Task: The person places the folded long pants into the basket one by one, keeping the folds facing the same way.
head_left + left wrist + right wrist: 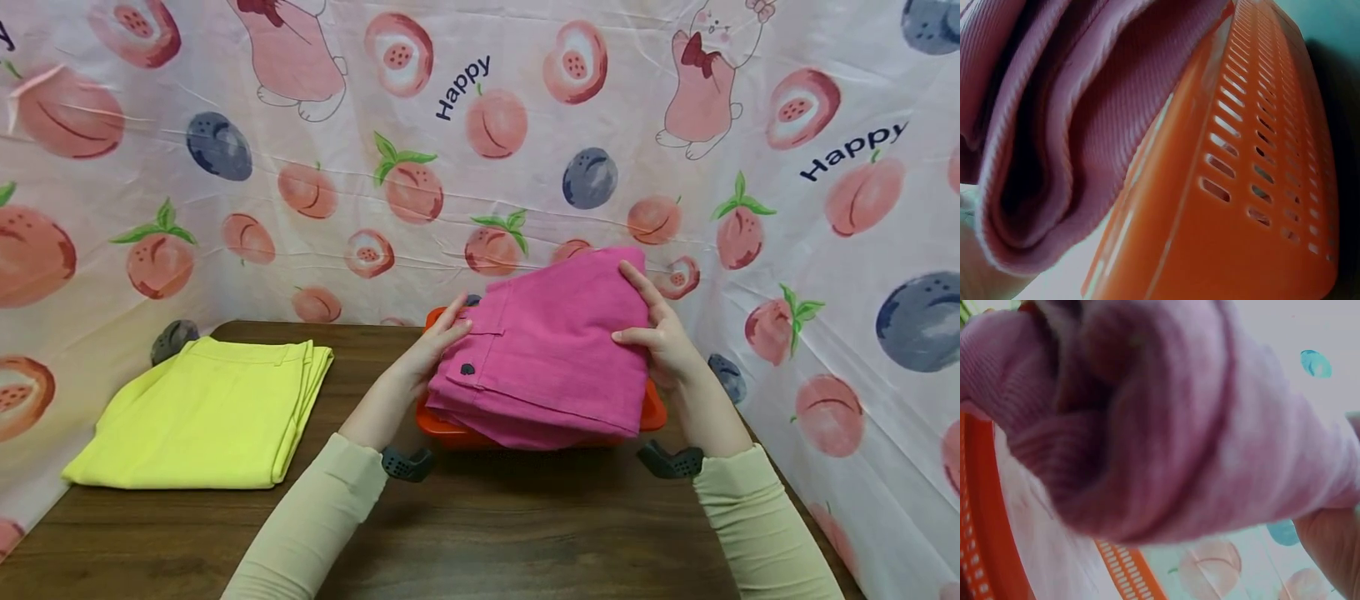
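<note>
A folded pink garment (555, 350) with a waistband and a dark button is held tilted over an orange basket (450, 429). My left hand (431, 346) grips its left edge by the waistband. On the opposite side, my right hand (660, 337) holds the right edge, with fingers spread over the cloth. Thick fabric layers (1104, 119) overlap the slotted basket wall (1260, 162) in the left wrist view. From the right wrist, the rolled cloth (1210, 444) shows above the basket's rim (997, 506), and part of my hand (1332, 550) appears behind it.
A folded yellow garment (202, 417) lies on the left of the brown wooden table (525, 533). Behind and on both sides hangs a fruit-printed cloth (450, 183), close to the table's back and right edges.
</note>
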`<state>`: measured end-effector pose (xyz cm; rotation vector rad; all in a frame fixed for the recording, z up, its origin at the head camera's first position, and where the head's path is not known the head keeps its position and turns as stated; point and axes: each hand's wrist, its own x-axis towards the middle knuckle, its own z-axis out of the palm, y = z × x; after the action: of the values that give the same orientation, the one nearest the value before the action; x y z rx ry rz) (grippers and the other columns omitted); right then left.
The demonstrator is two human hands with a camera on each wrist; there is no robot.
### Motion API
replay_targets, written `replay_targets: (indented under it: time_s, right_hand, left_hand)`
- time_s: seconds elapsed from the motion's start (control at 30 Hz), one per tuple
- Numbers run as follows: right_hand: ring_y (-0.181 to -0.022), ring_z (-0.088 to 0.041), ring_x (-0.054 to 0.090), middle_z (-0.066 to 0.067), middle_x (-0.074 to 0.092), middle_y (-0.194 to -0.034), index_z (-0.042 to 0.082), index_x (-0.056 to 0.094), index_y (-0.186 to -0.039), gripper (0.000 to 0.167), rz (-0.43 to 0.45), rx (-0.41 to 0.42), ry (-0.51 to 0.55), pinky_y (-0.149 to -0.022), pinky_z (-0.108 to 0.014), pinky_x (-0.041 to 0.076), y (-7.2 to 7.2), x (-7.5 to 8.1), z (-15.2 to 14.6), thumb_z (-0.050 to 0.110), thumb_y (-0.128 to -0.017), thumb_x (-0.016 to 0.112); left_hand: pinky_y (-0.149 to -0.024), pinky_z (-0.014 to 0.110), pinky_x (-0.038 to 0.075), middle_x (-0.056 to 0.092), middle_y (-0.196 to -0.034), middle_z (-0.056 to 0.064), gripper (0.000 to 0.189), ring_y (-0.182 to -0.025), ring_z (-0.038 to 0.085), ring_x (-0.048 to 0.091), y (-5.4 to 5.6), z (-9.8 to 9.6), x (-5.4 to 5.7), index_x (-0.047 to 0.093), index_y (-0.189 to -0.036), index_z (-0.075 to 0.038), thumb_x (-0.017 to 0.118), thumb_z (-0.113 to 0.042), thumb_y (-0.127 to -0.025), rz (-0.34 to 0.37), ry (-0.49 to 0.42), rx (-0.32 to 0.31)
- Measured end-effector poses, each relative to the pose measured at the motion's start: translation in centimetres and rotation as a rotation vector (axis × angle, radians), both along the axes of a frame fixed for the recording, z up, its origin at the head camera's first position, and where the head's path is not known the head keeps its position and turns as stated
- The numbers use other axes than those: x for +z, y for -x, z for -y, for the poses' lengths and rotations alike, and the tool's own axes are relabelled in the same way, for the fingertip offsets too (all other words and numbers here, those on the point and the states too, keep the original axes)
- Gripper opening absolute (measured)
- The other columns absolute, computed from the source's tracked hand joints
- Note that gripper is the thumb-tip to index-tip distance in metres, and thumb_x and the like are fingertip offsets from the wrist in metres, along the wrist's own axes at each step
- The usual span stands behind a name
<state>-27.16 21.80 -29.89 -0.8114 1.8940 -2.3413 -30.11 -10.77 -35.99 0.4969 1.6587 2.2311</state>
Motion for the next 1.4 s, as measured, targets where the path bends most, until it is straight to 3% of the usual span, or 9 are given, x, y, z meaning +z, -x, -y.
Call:
replay_targets:
  time_s: [0.33, 0.57, 0.77, 0.9, 1.1, 1.4]
  right_hand:
    - [-0.128, -0.028, 0.022, -0.004, 0.013, -0.150, 0.030, 0.032, -0.151, 0.082, 0.035, -0.035, -0.199, -0.089, -0.028, 0.045, 1.0, -0.1, -0.7, -0.015, -0.086, 0.054]
    - [-0.131, -0.029, 0.021, -0.004, 0.011, -0.152, 0.028, 0.030, -0.152, 0.083, 0.051, -0.068, -0.285, -0.091, -0.027, 0.042, 1.4, 0.2, -0.8, -0.013, -0.085, 0.058]
    - [-0.131, -0.032, 0.020, -0.007, 0.009, -0.154, 0.029, 0.031, -0.151, 0.078, 0.097, -0.069, -0.349, -0.091, -0.033, 0.042, 1.9, -0.1, -1.0, -0.007, -0.088, 0.059]
    - [-0.131, -0.032, 0.020, -0.008, 0.010, -0.153, 0.030, 0.031, -0.151, 0.078, 0.122, -0.052, -0.342, -0.091, -0.034, 0.042, 2.6, -0.6, -1.5, -0.008, -0.089, 0.058]
    - [-0.127, -0.030, 0.025, -0.010, 0.012, -0.150, 0.032, 0.028, -0.152, 0.077, 0.196, 0.012, -0.261, -0.087, -0.033, 0.047, 3.5, -1.4, -2.1, -0.008, -0.091, 0.053]
    - [-0.125, -0.025, 0.030, -0.009, 0.009, -0.150, 0.033, 0.014, -0.154, 0.072, 0.308, 0.176, -0.162, -0.088, -0.034, 0.047, 3.6, -3.4, -2.4, -0.003, -0.097, 0.039]
  left_hand:
    - [-0.089, 0.034, 0.047, 0.022, -0.152, 0.001, 0.074, -0.125, 0.027, 0.039, 0.1, -0.5, 0.4, 0.026, -0.151, -0.039, 0.063, -0.014, -0.092, -0.039, 0.090, 0.078]
    - [-0.088, 0.036, 0.048, 0.023, -0.152, -0.005, 0.086, -0.126, 0.027, 0.039, 0.1, -0.4, 0.8, 0.025, -0.149, -0.047, 0.065, -0.002, -0.088, -0.082, 0.117, 0.027]
    - [-0.086, 0.035, 0.050, 0.022, -0.153, -0.001, 0.086, -0.125, 0.027, 0.040, 0.0, -0.1, 1.1, 0.023, -0.150, -0.044, 0.065, -0.002, -0.088, -0.108, 0.155, -0.017]
    - [-0.084, 0.038, 0.051, 0.032, -0.148, 0.009, 0.080, -0.119, 0.030, 0.048, -0.4, -0.4, 1.5, 0.029, -0.150, -0.039, 0.061, 0.002, -0.090, -0.112, 0.104, -0.036]
    - [-0.082, 0.035, 0.052, 0.046, -0.137, 0.011, 0.069, -0.111, 0.024, 0.054, -1.1, -1.4, 2.4, 0.044, -0.145, -0.028, 0.064, 0.003, -0.087, -0.139, 0.040, 0.044]
    - [-0.081, 0.033, 0.053, 0.048, -0.138, 0.013, 0.068, -0.112, 0.021, 0.055, -2.7, -3.5, 4.6, 0.042, -0.146, -0.025, 0.058, 0.008, -0.089, -0.134, -0.178, 0.037]
